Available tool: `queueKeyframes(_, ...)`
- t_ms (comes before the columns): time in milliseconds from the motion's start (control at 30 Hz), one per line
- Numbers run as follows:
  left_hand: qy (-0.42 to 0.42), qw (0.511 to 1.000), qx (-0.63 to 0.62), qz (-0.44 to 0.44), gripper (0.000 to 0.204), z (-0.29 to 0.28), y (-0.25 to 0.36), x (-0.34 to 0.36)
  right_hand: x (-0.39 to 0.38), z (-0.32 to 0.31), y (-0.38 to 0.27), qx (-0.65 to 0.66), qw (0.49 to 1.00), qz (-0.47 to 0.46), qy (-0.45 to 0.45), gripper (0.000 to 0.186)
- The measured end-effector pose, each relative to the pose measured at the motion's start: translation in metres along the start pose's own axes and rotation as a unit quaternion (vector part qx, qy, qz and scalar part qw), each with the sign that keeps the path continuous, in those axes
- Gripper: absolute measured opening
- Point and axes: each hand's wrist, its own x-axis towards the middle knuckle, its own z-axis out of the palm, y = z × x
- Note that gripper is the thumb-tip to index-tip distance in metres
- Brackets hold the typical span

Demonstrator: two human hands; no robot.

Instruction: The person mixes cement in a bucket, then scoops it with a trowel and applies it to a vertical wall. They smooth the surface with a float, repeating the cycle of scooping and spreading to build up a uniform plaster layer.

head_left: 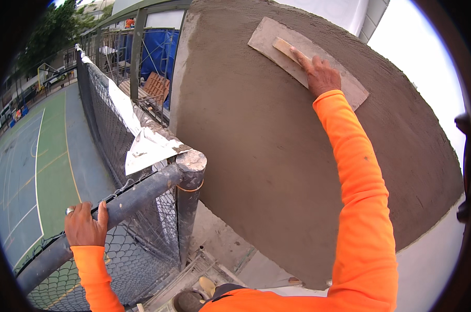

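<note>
My right hand (323, 77) is closed around the wooden handle of a long plastering float (269, 37). Its index finger lies along the handle. The float's board rests tilted against the upper part of a wall coated in wet grey-brown mortar (261, 140). Low on the left, my left hand (85, 226) grips the dark metal top rail (142, 196) of a chain-link fence, a ring on one finger. Both arms wear orange sleeves.
The rail meets a thick fence post (189, 213), with torn white sheeting (149, 151) draped beside it. Below are scaffold planks and a round container (187, 300). A green and blue sports court (53, 151) lies left; blue tarps (162, 49) hang behind.
</note>
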Motion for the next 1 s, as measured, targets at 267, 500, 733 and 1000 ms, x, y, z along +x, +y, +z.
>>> queueKeyframes(267, 0.003, 1.000, -0.006, -0.009, 0.038, 0.004, -0.002, -0.002, -0.109, -0.010, 0.099, -0.035, 0.997, 0.062, 0.028, 0.090)
queueKeyframes(500, -0.013, 1.000, 0.017, 0.005, 0.038, 0.003, -0.004, -0.003, -0.332, -0.026, 0.167, -0.032, 0.991, 0.132, -0.001, 0.099)
queueKeyframes(733, 0.006, 1.000, 0.023, -0.013, 0.034, 0.010, 0.001, -0.008, -0.552, -0.097, 0.056, 0.216, 0.956, 0.069, -0.187, 0.093)
queueKeyframes(1000, 0.056, 0.992, -0.057, 0.094, 0.050, 0.000, 0.036, -0.079, -0.565, -0.105, -0.138, 0.451, 0.807, -0.114, -0.363, 0.069)
